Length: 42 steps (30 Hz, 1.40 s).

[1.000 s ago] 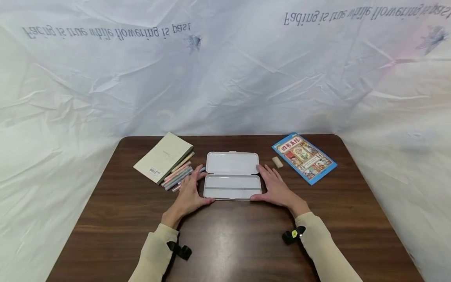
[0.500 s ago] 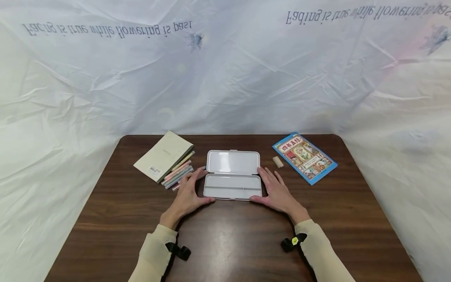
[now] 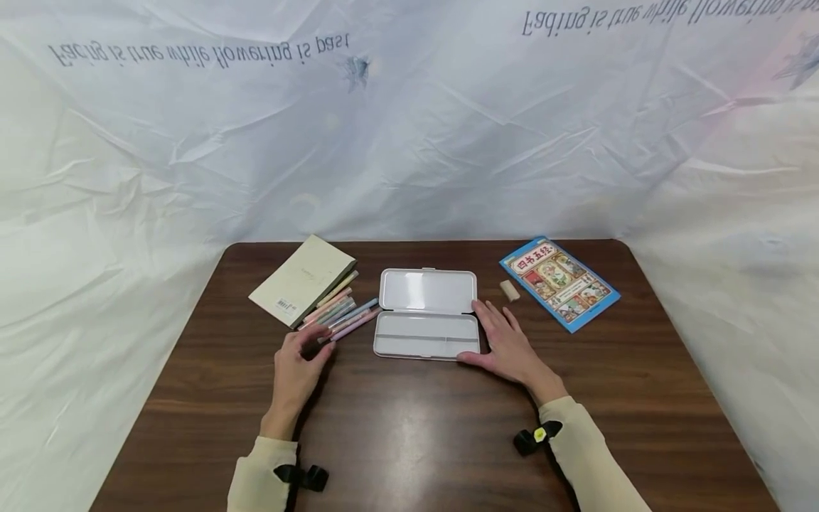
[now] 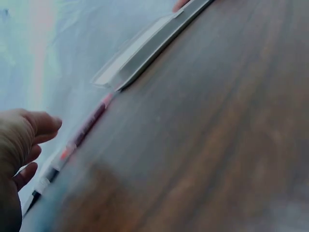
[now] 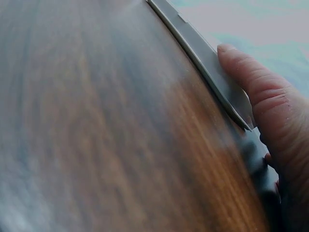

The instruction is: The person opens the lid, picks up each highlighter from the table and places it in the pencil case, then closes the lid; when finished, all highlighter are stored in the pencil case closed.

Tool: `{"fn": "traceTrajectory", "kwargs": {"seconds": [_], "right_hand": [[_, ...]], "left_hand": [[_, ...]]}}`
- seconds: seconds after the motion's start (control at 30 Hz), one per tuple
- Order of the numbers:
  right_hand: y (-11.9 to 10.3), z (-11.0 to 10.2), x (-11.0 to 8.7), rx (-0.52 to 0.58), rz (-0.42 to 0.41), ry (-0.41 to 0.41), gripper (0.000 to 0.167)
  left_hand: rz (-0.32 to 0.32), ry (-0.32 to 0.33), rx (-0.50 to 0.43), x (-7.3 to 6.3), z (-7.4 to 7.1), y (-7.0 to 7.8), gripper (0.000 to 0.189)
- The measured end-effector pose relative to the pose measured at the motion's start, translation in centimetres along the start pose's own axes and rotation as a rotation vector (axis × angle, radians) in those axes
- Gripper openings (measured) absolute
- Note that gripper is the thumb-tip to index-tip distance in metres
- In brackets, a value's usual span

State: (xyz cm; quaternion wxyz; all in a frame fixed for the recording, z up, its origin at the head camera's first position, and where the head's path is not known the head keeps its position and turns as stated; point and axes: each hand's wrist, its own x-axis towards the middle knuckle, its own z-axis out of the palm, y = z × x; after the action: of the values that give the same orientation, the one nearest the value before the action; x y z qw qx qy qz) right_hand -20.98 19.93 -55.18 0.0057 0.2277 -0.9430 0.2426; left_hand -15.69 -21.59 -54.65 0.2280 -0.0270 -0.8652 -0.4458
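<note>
A white pencil case lies with its lid raised back, and thin dividers part the tray inside. My right hand rests at its right side, the thumb at the front right corner and the fingers stretched along the side edge. To the left of the case, my left hand is at the near end of several pens, its thumb and fingers loosely bent and apart. The left wrist view shows a pink pen beyond those fingers, pointing at the case.
A cream notebook lies behind the pens on the left. At the back right are a small beige eraser and a blue comic-style book. White cloth hangs behind the brown table.
My left hand has left the pencil case's left side and moved left and toward me, to the near end of the pens. The right hand has stayed at the case.
</note>
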Motion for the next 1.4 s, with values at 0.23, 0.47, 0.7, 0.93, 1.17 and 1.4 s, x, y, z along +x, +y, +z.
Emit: {"fn": "traceTrajectory", "kwargs": {"seconds": [0.23,0.47,0.7,0.93,1.17,1.4], "right_hand": [[0.0,-0.2,0.1,0.003,0.007,-0.008,0.115],[0.0,-0.1,0.1,0.003,0.000,0.001,0.115],[0.1,-0.1,-0.1,0.003,0.012,-0.018,0.115],[0.0,-0.2,0.0,0.001,0.009,-0.012,0.115],[-0.1,-0.2,0.0,0.007,0.014,-0.020,0.115],[0.0,-0.1,0.1,0.000,0.022,-0.025,0.116]], "left_hand": [[-0.028,-0.024,0.047,0.2,0.3,-0.5,0.028],[0.017,-0.014,0.061,0.5,1.1,-0.8,0.025],[0.056,-0.001,0.152,0.1,1.6,-0.5,0.024],[0.070,0.030,0.212,0.1,1.9,-0.5,0.023],[0.076,0.142,0.100,0.2,1.6,-0.4,0.022],[0.102,0.183,0.040,0.3,1.4,-0.2,0.022]]}}
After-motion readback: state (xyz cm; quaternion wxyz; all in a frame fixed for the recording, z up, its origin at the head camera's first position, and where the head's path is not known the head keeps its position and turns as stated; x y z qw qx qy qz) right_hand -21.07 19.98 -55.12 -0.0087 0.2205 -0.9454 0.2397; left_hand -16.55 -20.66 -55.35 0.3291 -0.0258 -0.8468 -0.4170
